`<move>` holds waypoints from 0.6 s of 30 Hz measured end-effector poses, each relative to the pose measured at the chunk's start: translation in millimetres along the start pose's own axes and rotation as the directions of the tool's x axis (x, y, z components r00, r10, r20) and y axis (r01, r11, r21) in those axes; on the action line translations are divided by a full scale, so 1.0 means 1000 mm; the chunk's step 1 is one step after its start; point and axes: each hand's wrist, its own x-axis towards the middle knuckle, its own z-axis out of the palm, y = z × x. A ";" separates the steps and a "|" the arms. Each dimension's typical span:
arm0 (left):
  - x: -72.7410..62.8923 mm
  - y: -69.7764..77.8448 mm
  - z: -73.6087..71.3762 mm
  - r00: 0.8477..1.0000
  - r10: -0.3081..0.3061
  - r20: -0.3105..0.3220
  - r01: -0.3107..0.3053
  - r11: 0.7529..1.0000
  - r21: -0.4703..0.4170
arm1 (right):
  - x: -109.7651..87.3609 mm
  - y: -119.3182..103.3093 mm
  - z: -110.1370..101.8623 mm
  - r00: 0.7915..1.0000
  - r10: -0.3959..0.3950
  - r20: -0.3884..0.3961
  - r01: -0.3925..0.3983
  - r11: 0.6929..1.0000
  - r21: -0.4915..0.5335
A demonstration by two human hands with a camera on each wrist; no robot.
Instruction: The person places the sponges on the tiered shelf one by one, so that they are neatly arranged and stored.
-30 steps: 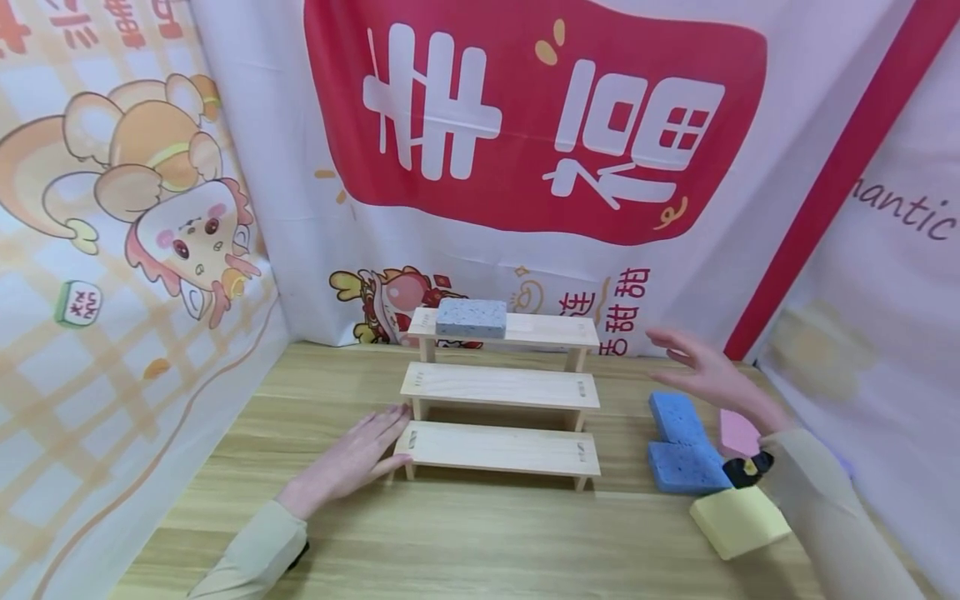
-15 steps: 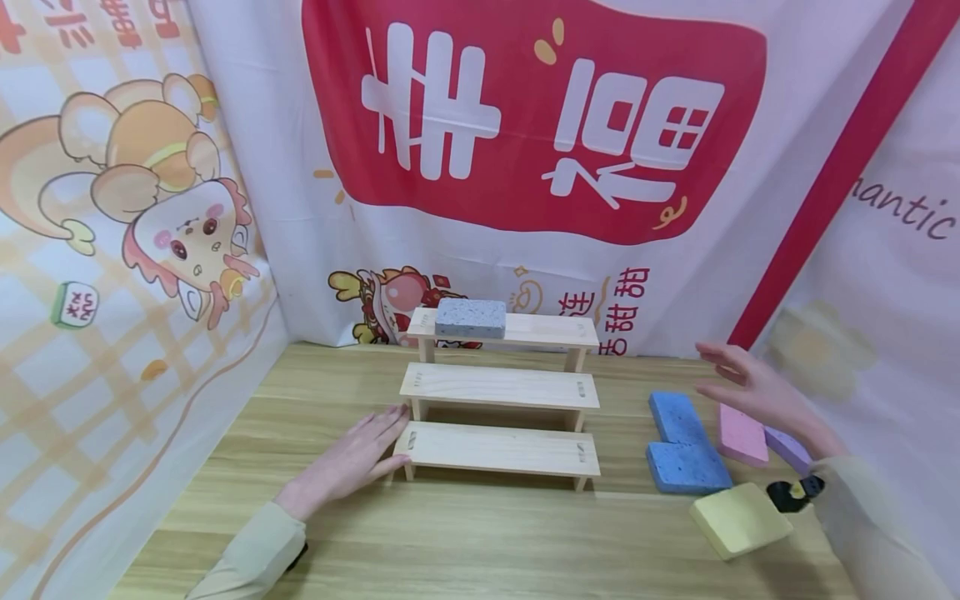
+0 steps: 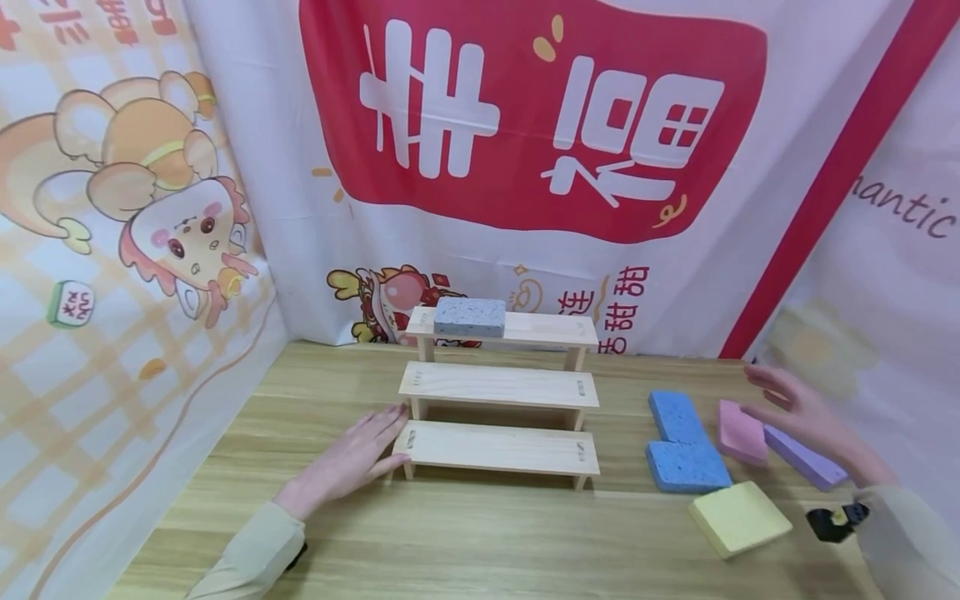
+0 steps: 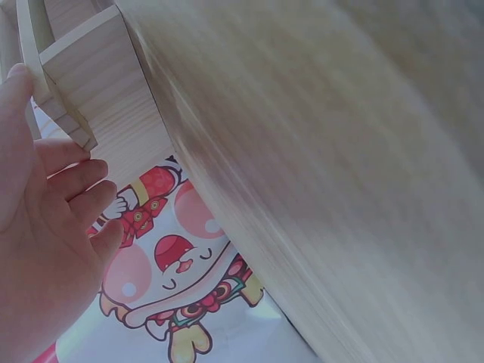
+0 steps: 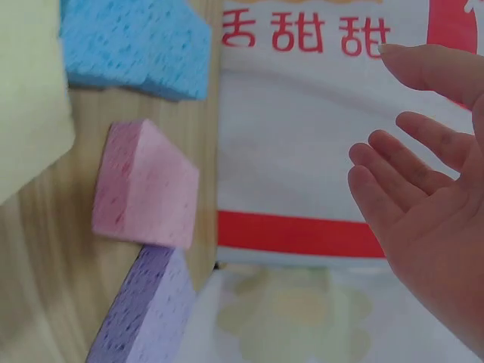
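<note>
A three-tier wooden display rack [image 3: 498, 386] stands on the table, with a grey-blue speckled sponge [image 3: 470, 317] lying on its top shelf. My left hand [image 3: 348, 458] rests against the rack's left end, fingers extended. In the left wrist view, the thumb and fingertips touch the ends of the wooden shelves [image 4: 106, 91]. My right hand [image 3: 806, 412] hovers over the sponges at right, relaxed and holding nothing. Nearest to it are a pink sponge [image 3: 742, 433] and a purple sponge [image 3: 806, 457], partly covered by the hand in the head view.
Two blue sponges [image 3: 686, 467] lie against each other to the right of the rack. A pale yellow sponge [image 3: 741, 518] is nearer the front. Printed cloth [image 3: 465, 242] hangs behind the table and along both sides.
My right hand has moved right and toward me, from beside the rack to over the pink and purple sponges, uncovering more of them. The left hand stays at the rack.
</note>
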 end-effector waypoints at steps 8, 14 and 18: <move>-0.002 0.000 -0.001 1.000 -0.014 0.008 0.014 1.000 -0.004 | -0.026 0.029 -0.010 0.998 0.041 -0.038 -0.041 0.999 0.000; 0.000 -0.001 -0.001 1.000 -0.003 0.003 0.003 1.000 -0.003 | -0.041 0.042 -0.016 0.993 0.112 -0.029 -0.112 0.993 -0.023; 0.001 -0.001 0.000 1.000 0.001 0.003 -0.001 1.000 0.005 | -0.049 0.048 -0.017 0.992 0.109 -0.063 -0.111 0.994 -0.020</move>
